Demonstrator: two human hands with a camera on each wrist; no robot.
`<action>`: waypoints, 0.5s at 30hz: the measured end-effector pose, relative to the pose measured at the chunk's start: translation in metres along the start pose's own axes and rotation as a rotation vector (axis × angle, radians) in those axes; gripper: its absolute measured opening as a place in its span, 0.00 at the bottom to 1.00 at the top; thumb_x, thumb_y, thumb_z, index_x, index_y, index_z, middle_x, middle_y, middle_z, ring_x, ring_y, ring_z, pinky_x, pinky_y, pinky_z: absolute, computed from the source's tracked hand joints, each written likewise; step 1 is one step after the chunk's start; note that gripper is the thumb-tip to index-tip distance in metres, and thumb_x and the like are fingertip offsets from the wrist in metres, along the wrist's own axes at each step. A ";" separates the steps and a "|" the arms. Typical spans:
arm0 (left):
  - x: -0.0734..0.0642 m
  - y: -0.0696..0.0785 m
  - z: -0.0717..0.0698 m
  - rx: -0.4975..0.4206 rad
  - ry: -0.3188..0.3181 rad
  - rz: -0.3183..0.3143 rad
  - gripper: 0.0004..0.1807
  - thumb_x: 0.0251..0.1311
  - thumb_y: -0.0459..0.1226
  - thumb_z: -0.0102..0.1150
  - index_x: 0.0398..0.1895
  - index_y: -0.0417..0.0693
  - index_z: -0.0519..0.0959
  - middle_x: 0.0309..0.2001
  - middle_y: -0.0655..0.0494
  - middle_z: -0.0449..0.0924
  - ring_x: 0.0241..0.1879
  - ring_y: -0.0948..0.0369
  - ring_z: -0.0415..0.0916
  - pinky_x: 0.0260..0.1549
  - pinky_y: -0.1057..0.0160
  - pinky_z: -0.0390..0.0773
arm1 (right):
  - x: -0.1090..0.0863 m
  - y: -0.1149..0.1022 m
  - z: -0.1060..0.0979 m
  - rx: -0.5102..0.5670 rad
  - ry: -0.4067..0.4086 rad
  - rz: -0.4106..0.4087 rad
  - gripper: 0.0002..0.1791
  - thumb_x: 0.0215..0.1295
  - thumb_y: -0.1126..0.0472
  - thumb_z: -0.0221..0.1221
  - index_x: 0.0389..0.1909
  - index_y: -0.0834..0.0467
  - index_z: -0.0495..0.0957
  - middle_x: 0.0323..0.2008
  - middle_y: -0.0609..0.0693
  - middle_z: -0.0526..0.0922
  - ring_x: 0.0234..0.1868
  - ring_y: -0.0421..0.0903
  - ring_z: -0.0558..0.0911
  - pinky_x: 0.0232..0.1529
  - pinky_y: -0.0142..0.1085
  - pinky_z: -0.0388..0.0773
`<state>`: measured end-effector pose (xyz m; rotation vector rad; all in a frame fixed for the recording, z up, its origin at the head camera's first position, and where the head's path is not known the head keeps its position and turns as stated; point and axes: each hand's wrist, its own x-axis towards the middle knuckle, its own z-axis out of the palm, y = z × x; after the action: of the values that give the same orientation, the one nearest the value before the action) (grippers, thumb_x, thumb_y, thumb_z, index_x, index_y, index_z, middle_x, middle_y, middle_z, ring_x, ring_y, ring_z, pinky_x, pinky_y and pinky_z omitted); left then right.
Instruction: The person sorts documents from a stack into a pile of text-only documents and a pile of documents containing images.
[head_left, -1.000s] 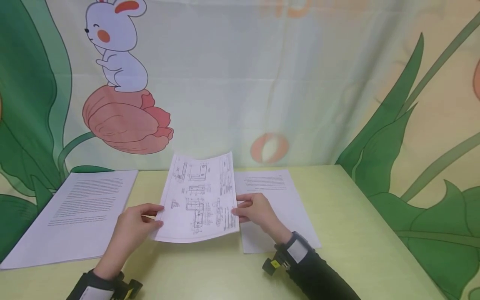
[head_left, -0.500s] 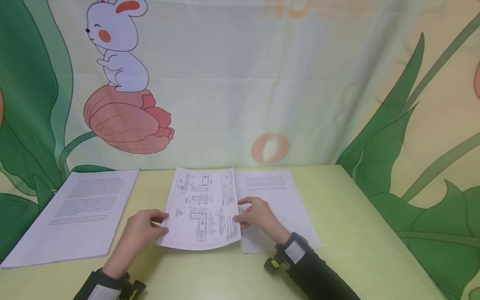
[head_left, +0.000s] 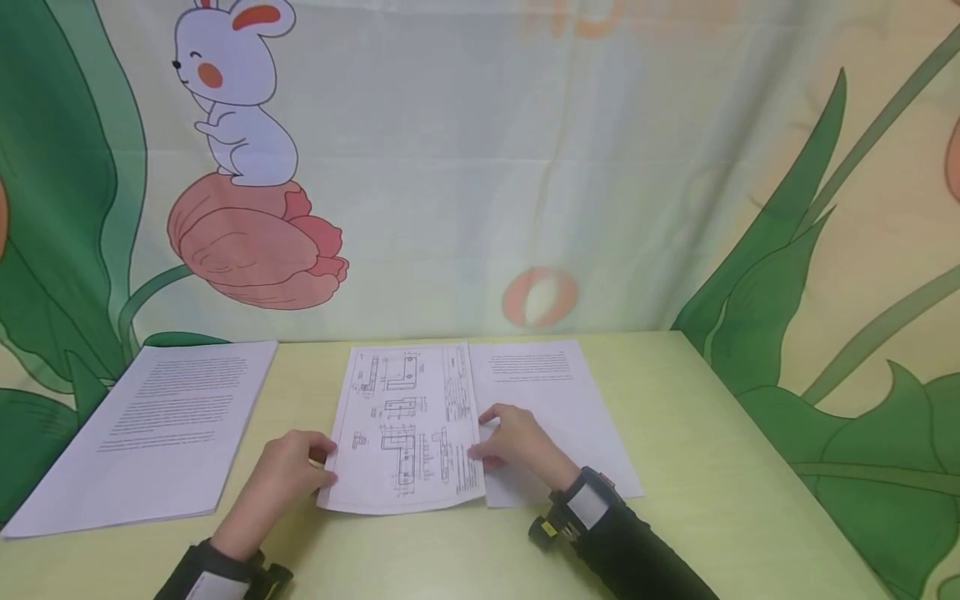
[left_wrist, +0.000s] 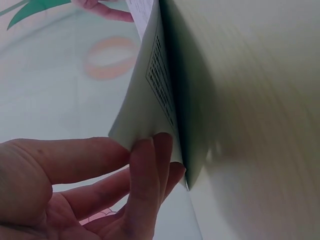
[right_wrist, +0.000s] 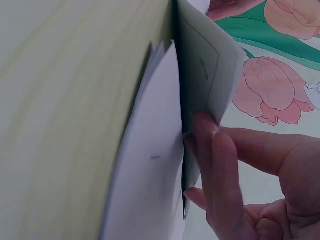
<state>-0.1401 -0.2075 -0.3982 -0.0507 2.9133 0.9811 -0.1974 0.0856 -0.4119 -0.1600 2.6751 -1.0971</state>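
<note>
A sheet of paper with technical drawings (head_left: 367, 475) lies low over the middle of the table, its near edge bowed up a little. My left hand (head_left: 288, 471) pinches its left edge between thumb and fingers. At the right edge, my right hand (head_left: 521, 442) pinches it too. In the left wrist view the underside of the sheet (left_wrist: 145, 95) stands off the table, with fingers (left_wrist: 145, 175) beneath it and the thumb on top. In the right wrist view the sheet's raised edge (right_wrist: 227, 65) stands apart from the paper pile next to it.
A thick pile of printed text pages (head_left: 150, 475) lies at the left of the pale yellow table (head_left: 720, 467). Another pile of text pages (head_left: 570, 417) lies right of the drawing sheet, close to its edge. Behind hangs a curtain (head_left: 450, 167) with a printed rabbit and flowers.
Both hands have lowered the drawing sheet towards the table and brought it slightly nearer. The left hand has shifted right and down; the sheet now lies flatter. Both paper piles have stayed put.
</note>
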 end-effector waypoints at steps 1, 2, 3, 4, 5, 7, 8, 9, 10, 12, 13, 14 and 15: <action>0.000 0.000 0.001 0.007 -0.003 -0.008 0.21 0.41 0.26 0.69 0.43 0.30 0.79 0.36 0.42 0.83 0.36 0.53 0.79 0.33 0.57 0.79 | 0.001 0.001 0.000 -0.011 -0.004 0.003 0.32 0.44 0.59 0.73 0.52 0.64 0.73 0.21 0.49 0.81 0.20 0.41 0.80 0.28 0.31 0.72; 0.000 0.000 0.001 0.015 -0.008 -0.020 0.21 0.41 0.26 0.69 0.43 0.30 0.79 0.36 0.42 0.83 0.36 0.53 0.79 0.33 0.57 0.79 | 0.001 0.001 0.000 -0.019 -0.010 0.007 0.32 0.45 0.59 0.73 0.52 0.65 0.73 0.21 0.49 0.80 0.21 0.41 0.79 0.28 0.31 0.72; 0.001 0.000 0.002 0.025 -0.013 -0.028 0.21 0.41 0.27 0.69 0.43 0.30 0.79 0.36 0.42 0.83 0.36 0.53 0.79 0.34 0.56 0.79 | 0.002 0.002 0.001 -0.025 -0.016 0.013 0.32 0.45 0.59 0.73 0.52 0.65 0.72 0.22 0.49 0.80 0.21 0.42 0.79 0.27 0.31 0.72; 0.001 0.000 0.002 0.034 -0.019 -0.040 0.21 0.41 0.27 0.69 0.43 0.30 0.79 0.36 0.43 0.83 0.36 0.53 0.78 0.34 0.56 0.79 | 0.002 0.003 0.001 -0.027 -0.021 0.017 0.33 0.45 0.59 0.73 0.52 0.64 0.72 0.22 0.49 0.80 0.22 0.42 0.79 0.27 0.32 0.72; 0.001 0.000 0.003 0.040 -0.023 -0.047 0.21 0.41 0.27 0.70 0.43 0.31 0.79 0.36 0.44 0.83 0.35 0.54 0.78 0.34 0.56 0.78 | 0.002 0.004 0.001 -0.030 -0.025 0.022 0.32 0.45 0.59 0.73 0.51 0.64 0.71 0.22 0.49 0.80 0.22 0.42 0.79 0.27 0.32 0.72; 0.001 0.000 0.003 0.055 -0.029 -0.052 0.21 0.41 0.28 0.70 0.43 0.31 0.80 0.35 0.44 0.82 0.33 0.55 0.76 0.34 0.55 0.78 | 0.003 0.005 0.001 -0.030 -0.030 0.033 0.31 0.45 0.59 0.73 0.50 0.64 0.71 0.23 0.50 0.80 0.23 0.43 0.79 0.27 0.32 0.71; 0.001 0.000 0.004 0.059 -0.032 -0.052 0.21 0.41 0.28 0.70 0.43 0.31 0.80 0.34 0.45 0.82 0.33 0.55 0.75 0.34 0.56 0.77 | 0.003 0.005 0.001 -0.032 -0.033 0.036 0.31 0.45 0.59 0.73 0.48 0.63 0.71 0.23 0.50 0.80 0.23 0.43 0.79 0.28 0.32 0.71; 0.002 -0.001 0.004 0.063 -0.032 -0.051 0.21 0.40 0.28 0.70 0.43 0.31 0.80 0.33 0.45 0.82 0.32 0.55 0.75 0.34 0.56 0.77 | 0.003 0.005 0.001 -0.033 -0.035 0.035 0.30 0.45 0.59 0.73 0.47 0.63 0.71 0.23 0.50 0.80 0.23 0.43 0.79 0.28 0.32 0.71; 0.002 -0.001 0.004 0.066 -0.033 -0.051 0.21 0.40 0.28 0.70 0.43 0.31 0.80 0.33 0.46 0.82 0.31 0.55 0.74 0.33 0.56 0.77 | 0.004 0.005 0.001 -0.034 -0.036 0.035 0.29 0.44 0.59 0.73 0.46 0.63 0.71 0.22 0.50 0.80 0.22 0.43 0.79 0.28 0.32 0.70; 0.002 -0.001 0.004 0.074 -0.035 -0.046 0.21 0.40 0.28 0.70 0.42 0.30 0.80 0.32 0.47 0.81 0.30 0.56 0.73 0.32 0.57 0.76 | 0.003 0.005 0.000 -0.037 -0.041 0.034 0.28 0.44 0.59 0.73 0.44 0.62 0.71 0.22 0.50 0.80 0.22 0.43 0.79 0.28 0.32 0.70; 0.002 -0.001 0.005 0.077 -0.036 -0.044 0.21 0.40 0.28 0.70 0.42 0.30 0.80 0.31 0.47 0.81 0.30 0.56 0.73 0.32 0.57 0.76 | 0.003 0.005 0.000 -0.037 -0.044 0.033 0.27 0.44 0.59 0.73 0.43 0.62 0.71 0.22 0.50 0.80 0.22 0.43 0.79 0.28 0.32 0.71; 0.002 -0.001 0.005 0.083 -0.040 -0.042 0.22 0.39 0.28 0.70 0.42 0.30 0.80 0.31 0.47 0.80 0.30 0.56 0.73 0.31 0.58 0.76 | 0.003 0.006 0.000 -0.041 -0.048 0.031 0.26 0.44 0.58 0.73 0.42 0.62 0.72 0.22 0.50 0.80 0.22 0.43 0.79 0.28 0.32 0.71; 0.002 -0.002 0.005 0.089 -0.043 -0.039 0.22 0.39 0.27 0.70 0.42 0.30 0.79 0.30 0.48 0.80 0.29 0.56 0.73 0.31 0.58 0.76 | 0.003 0.006 -0.001 -0.048 -0.049 0.029 0.26 0.44 0.58 0.73 0.41 0.61 0.72 0.22 0.49 0.79 0.23 0.43 0.79 0.28 0.32 0.71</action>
<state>-0.1421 -0.2056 -0.4033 -0.0809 2.9009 0.8352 -0.2002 0.0899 -0.4160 -0.1537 2.6531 -1.0077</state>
